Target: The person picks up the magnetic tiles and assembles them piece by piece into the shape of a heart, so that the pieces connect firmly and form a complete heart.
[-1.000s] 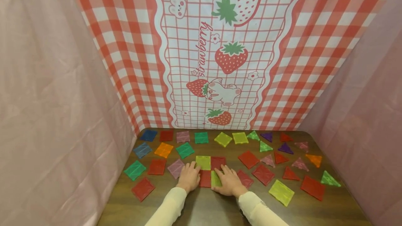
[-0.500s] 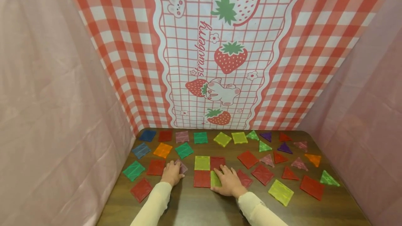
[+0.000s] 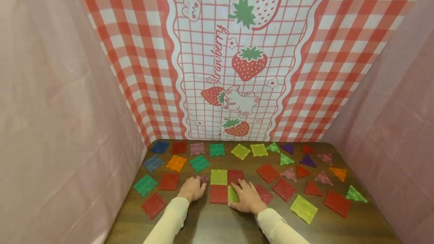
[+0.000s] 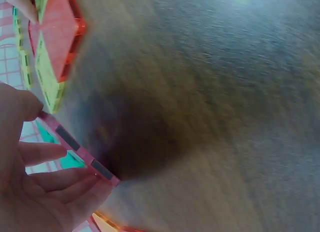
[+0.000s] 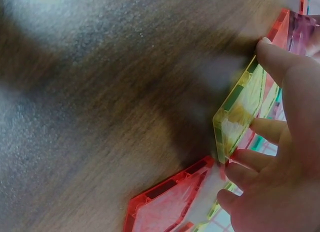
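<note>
My left hand (image 3: 192, 190) pinches a pink square magnetic tile (image 4: 82, 153) between thumb and fingers. In the left wrist view the tile is tilted and lifted off the table. It stands left of a block of red and yellow square tiles laid edge to edge, two by two. In that block I see a yellow tile (image 3: 218, 177), a red tile (image 3: 218, 194) in front of it and a dark red tile (image 3: 235, 176). My right hand (image 3: 248, 197), fingers spread, rests on the front-right yellow tile (image 5: 242, 114) and covers part of it.
Loose square tiles, such as a red one (image 3: 168, 181) and a green one (image 3: 145, 185), lie to the left. Triangles, including a purple one (image 3: 307, 160), and more squares like a yellow one (image 3: 304, 209) lie to the right. A checked cloth (image 3: 135, 48) hangs behind the table (image 3: 217, 225).
My left hand has left the tile block, gone left to the pink tile, and now carries it slightly back to the right. My right hand has stayed in place.
</note>
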Available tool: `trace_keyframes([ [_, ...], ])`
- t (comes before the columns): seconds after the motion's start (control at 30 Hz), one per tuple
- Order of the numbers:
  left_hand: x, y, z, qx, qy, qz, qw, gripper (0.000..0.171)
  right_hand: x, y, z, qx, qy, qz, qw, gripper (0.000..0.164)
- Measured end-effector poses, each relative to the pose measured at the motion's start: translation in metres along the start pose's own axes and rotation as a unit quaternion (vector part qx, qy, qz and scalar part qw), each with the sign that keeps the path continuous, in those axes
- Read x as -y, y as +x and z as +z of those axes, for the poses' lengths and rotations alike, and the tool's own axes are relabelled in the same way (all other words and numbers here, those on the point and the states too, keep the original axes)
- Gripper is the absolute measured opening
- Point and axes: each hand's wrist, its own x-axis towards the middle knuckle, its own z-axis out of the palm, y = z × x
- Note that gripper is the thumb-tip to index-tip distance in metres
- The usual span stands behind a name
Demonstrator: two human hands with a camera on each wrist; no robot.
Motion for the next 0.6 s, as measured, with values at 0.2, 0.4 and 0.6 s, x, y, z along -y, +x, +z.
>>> trace_keyframes([
  [0.2, -0.006, 0.010, -0.003, 0.001, -0.048, -0.017, 0.9987, 0.035, -0.002, -0.002, 0.001, 0.002, 0.005, -0.004, 1.000, 0.081],
  [0.4, -0.012, 0.017, -0.008, -0.003, -0.107, -0.048, 0.9931, 0.038, -0.002, -0.002, 0.001, 0.002, 0.007, -0.006, 1.000, 0.081],
  [0.6, -0.016, 0.022, -0.008, -0.029, -0.153, -0.066, 0.9855, 0.036, -0.002, -0.002, 0.003, 0.003, 0.007, -0.002, 1.000, 0.081],
])
